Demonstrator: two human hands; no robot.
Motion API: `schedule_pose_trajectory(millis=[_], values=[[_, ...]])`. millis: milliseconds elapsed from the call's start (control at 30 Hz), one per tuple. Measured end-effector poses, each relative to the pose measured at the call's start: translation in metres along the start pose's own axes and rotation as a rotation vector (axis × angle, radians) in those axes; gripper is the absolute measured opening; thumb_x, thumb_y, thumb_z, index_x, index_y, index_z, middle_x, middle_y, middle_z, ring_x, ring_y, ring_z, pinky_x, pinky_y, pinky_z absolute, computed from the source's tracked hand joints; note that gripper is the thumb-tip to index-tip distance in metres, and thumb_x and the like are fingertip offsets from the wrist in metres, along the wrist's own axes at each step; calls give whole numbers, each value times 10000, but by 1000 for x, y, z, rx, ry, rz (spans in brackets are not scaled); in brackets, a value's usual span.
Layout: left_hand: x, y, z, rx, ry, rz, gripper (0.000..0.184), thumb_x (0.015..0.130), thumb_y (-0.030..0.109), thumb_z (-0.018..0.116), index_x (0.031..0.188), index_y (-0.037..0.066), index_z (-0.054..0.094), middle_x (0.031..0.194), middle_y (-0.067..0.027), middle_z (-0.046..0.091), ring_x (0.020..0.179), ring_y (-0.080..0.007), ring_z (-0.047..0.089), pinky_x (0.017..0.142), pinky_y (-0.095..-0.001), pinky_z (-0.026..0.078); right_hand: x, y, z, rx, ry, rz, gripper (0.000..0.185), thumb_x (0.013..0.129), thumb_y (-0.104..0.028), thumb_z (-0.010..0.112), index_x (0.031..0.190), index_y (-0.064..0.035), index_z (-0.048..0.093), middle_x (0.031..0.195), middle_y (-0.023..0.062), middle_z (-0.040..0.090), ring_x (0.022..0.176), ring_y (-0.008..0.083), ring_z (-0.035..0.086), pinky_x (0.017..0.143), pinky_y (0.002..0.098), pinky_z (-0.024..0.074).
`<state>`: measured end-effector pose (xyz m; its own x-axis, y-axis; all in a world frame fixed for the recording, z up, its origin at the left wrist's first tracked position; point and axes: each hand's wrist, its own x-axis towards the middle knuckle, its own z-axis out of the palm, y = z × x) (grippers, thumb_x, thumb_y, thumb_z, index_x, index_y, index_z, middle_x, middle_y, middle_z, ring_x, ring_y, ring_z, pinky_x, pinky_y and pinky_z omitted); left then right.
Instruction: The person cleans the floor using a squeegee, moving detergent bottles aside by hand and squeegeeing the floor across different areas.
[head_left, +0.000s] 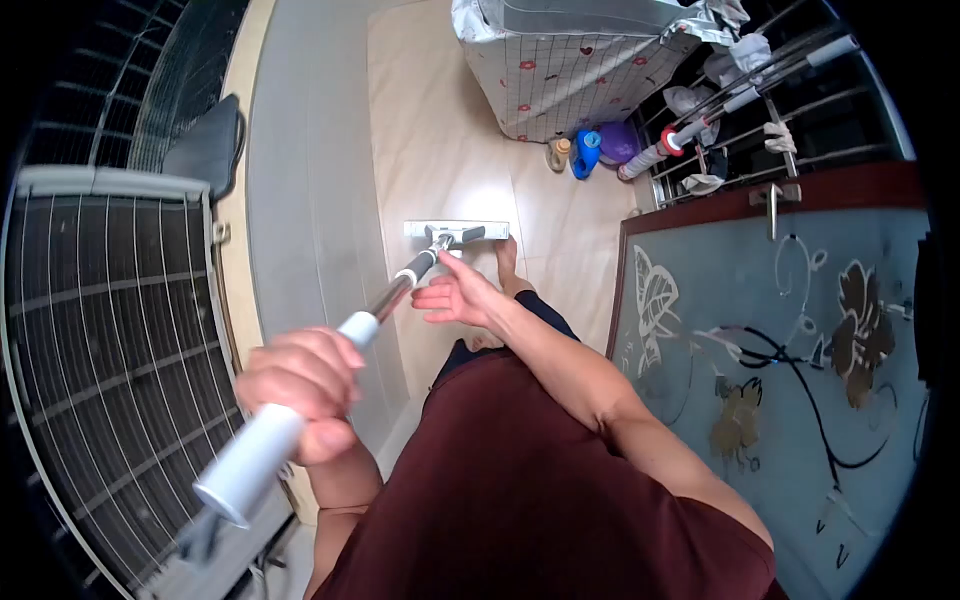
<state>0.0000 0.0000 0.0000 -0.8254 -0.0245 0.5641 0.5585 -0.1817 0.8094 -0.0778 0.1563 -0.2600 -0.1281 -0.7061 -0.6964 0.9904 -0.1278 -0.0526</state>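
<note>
A mop (pixel 393 290) with a white and grey handle slants from the lower left up to its flat white head, which rests on the tiled floor near a bare foot. My left hand (pixel 305 385) is wrapped round the white upper part of the handle. Beside the lower part of the shaft is my right hand (pixel 455 292), its fingers spread and nothing held in them. The handle's top end points toward the lower left.
A covered box-like appliance (pixel 570 80) stands ahead, with a blue bottle (pixel 586 155), a beige bottle (pixel 558 154) and a purple basin (pixel 618 143) beside it. A frosted glass door (pixel 770 350) is at right. A wire rack (pixel 110 370) stands at left.
</note>
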Motion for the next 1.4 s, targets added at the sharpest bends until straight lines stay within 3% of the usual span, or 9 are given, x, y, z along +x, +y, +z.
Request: schedule_pose_trajectory(millis=[67,200,367,533,767,933,1033,1233,1400], values=[[2,5,11,43,-97,-45,269,691,165,790,635,91,538,553,-20,559,486,-140,551,598,-297,493,19,5,33,147,-171,-24,437,829,-446,627,1030,-79,499,935,139,612,858,272,631,787,450,535],[122,-101,14,66,-53,-138,287,635,203,843,709,46,614,610,-40,601,587,-194,610,736,-428,495,63,-163,11,88,164,-76,123,874,-136,545,906,-59,455,738,71,556,673,242,619,607,390,544],[182,-117,-26,135,208,-115,501,618,422,840,854,42,614,749,-87,638,704,-266,631,830,-523,439,131,-254,43,80,159,26,172,802,-75,535,938,-46,434,768,110,552,632,257,596,634,413,560],[213,-152,-73,174,441,-77,684,810,752,369,841,90,537,652,-47,560,639,-254,571,953,-578,351,193,-321,82,-17,284,45,230,757,-39,517,966,-13,425,716,172,573,600,302,596,587,438,548],[280,-184,-181,235,243,-536,575,901,552,460,654,44,571,807,-133,661,964,-363,620,1081,-556,197,321,-413,117,-102,321,-14,47,696,7,492,695,-39,489,579,124,495,473,263,489,453,396,445],[327,-213,-240,299,471,-1057,364,928,337,497,781,13,580,1376,-249,414,1324,-375,330,1093,-445,197,396,-494,153,-236,521,-70,102,757,-69,534,679,-23,486,546,114,478,462,245,486,434,371,424],[340,-261,-272,340,447,-1427,520,872,57,496,1373,1,368,1428,-196,351,1263,-299,426,985,-390,388,450,-548,149,-230,575,-101,154,837,-143,543,759,-19,496,566,99,483,463,227,489,415,361,410],[404,-446,-335,272,387,-1926,495,767,108,589,1225,-50,486,942,-168,649,840,-225,630,774,-325,496,560,-670,109,-355,686,-191,192,830,-146,542,709,0,512,559,97,489,483,216,535,401,361,433],[463,-590,-380,348,440,-1747,336,719,59,564,1044,-22,542,680,-78,587,535,-136,568,493,-278,474,663,-809,96,-571,663,-340,316,861,-276,552,651,-55,469,517,62,459,419,207,495,364,362,394]])
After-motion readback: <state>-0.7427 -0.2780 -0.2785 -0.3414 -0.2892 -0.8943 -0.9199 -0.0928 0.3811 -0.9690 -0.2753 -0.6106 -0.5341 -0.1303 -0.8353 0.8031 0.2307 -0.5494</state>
